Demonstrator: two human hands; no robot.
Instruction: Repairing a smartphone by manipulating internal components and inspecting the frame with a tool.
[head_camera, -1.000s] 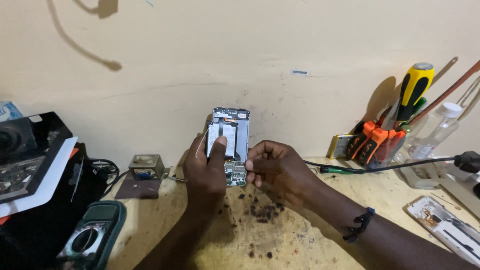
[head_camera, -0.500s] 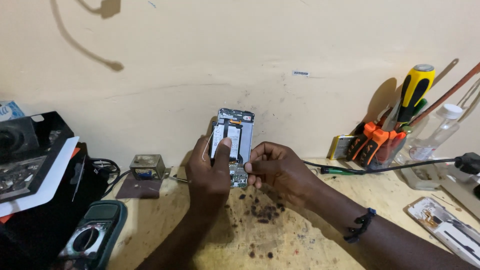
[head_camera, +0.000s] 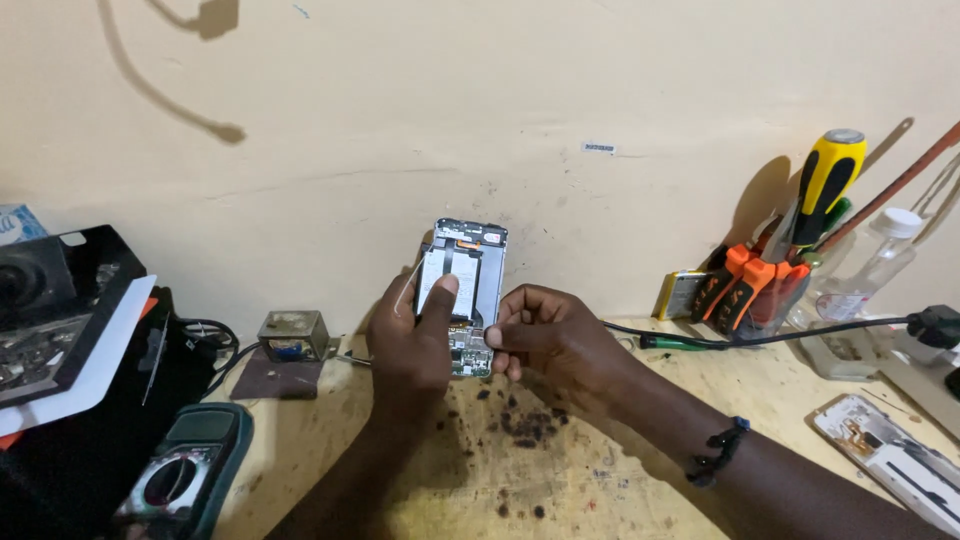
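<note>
Nearest, at the lower left, a green meter (head_camera: 185, 470) lies on the wooden desk (head_camera: 560, 490), and at the lower right a white phone shell (head_camera: 890, 455) lies flat near the edge. A patch of dark burn marks (head_camera: 525, 425) stains the desk just below the hands.

Above it, the left hand (head_camera: 415, 335) wraps the opened phone (head_camera: 465, 290) from the left side, grip closed on it, with the thumb laid across the pale battery face. The phone is held upright above the desk, clear of it, its long axis running up and down and its open back toward the camera. The right hand (head_camera: 550, 335) meets the phone from the right at its lower end, fingertips pinched shut against the bottom circuit board; whether they hold a small part there cannot be told. Both hands are at the phone, the left higher along its length.

Farther back, a small metal block (head_camera: 293, 335) sits by the wall, and to the right stand a yellow-handled screwdriver (head_camera: 825, 180), orange-handled pliers (head_camera: 745, 285) and a clear bottle (head_camera: 870, 265).
</note>
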